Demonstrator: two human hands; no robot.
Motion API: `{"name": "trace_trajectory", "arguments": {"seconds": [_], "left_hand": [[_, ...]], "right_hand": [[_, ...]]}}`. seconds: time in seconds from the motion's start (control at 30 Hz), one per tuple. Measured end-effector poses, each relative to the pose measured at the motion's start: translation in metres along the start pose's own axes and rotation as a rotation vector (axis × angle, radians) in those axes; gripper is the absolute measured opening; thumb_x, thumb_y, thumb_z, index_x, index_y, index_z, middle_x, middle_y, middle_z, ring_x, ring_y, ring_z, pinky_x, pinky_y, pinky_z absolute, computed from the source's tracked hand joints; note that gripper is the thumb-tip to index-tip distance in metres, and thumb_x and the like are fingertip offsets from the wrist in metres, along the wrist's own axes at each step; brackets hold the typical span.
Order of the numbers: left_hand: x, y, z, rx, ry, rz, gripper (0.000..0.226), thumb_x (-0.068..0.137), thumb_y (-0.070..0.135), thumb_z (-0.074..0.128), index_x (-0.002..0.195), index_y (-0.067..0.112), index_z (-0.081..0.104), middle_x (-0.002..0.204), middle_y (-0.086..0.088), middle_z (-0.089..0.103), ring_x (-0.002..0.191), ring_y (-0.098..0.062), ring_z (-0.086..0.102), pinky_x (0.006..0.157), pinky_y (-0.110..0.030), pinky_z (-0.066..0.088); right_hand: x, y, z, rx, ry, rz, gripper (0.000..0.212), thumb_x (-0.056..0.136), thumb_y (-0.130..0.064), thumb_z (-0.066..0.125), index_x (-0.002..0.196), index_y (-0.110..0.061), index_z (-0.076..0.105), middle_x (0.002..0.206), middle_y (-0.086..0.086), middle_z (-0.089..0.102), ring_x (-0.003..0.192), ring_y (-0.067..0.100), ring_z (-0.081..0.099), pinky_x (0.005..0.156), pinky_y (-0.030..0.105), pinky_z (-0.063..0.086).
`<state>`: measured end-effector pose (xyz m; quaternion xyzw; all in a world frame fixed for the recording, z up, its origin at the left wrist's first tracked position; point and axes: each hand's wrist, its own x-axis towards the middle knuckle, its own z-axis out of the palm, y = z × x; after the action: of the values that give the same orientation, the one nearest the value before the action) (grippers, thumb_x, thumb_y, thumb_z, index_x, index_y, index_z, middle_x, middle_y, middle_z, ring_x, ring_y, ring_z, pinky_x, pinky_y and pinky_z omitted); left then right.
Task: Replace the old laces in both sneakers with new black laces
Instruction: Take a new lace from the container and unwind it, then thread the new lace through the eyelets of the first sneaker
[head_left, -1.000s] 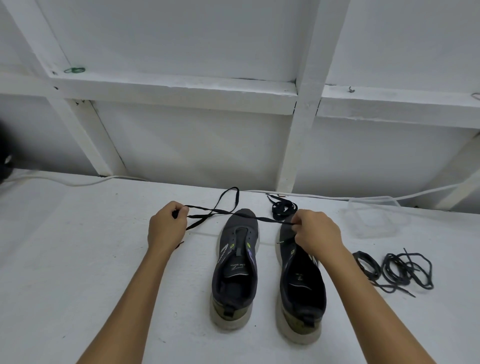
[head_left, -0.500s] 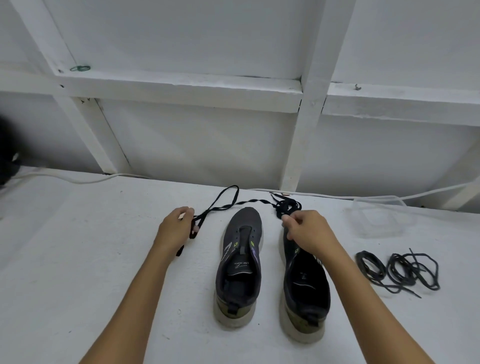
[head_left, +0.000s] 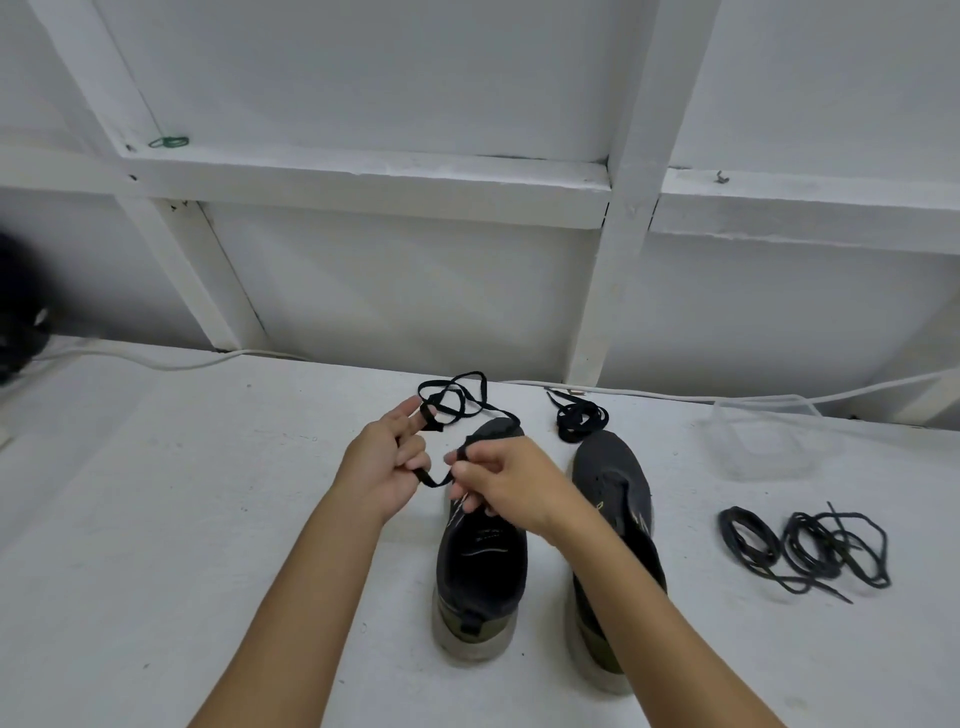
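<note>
Both the left hand (head_left: 382, 470) and right hand (head_left: 506, 480) pinched a flat black lace (head_left: 457, 408), looped limply above the matte dark sneaker (head_left: 480, 561).

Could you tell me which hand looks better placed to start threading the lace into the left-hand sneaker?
Probably the right hand: it pinches the lace directly over that sneaker, while the left hand holds slack beside it.

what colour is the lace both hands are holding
Black, a flat lace held between the left hand and right hand; head view.
</note>
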<state>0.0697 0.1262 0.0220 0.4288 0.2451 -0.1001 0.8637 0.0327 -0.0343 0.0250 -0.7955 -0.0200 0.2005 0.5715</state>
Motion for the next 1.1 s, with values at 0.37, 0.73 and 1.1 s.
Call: {"name": "trace_trajectory", "arguments": {"seconds": [0.37,0.73,1.1], "left_hand": [[-0.007,-0.001,-0.008,0.395,-0.011,0.196,0.031,0.105,0.024,0.046,0.137,0.028,0.049,0.119,-0.001,0.065,0.078,-0.011,0.071,0.079,-0.03,0.055],[-0.033,-0.033,-0.024,0.785,-0.256,0.23,0.022,0.094,0.006,0.066,0.111,0.016,0.073,0.094,-0.005,0.078,0.092,-0.023,0.075,0.09,-0.028,0.058],[-0.021,-0.032,-0.013,0.816,-0.33,0.206,0.021,0.087,0.007,0.073,0.106,0.017,0.071,0.086,-0.004,0.076,0.084,-0.009,0.07,0.078,-0.021,0.052]], "right_hand": [[0.002,-0.005,-0.001,-0.172,0.046,-0.038,0.028,0.101,-0.02,0.058,0.074,-0.013,0.058,0.082,0.0,0.077,0.052,-0.001,0.051,0.056,0.016,0.043],[0.004,-0.002,-0.021,0.247,0.086,0.063,0.025,0.102,-0.016,0.059,0.078,-0.012,0.065,0.075,-0.006,0.073,0.053,0.003,0.046,0.047,0.016,0.037],[0.005,0.0,-0.027,0.204,0.074,0.035,0.022,0.102,-0.018,0.06,0.083,-0.009,0.067,0.078,-0.005,0.074,0.054,0.002,0.049,0.053,0.018,0.039]]}}
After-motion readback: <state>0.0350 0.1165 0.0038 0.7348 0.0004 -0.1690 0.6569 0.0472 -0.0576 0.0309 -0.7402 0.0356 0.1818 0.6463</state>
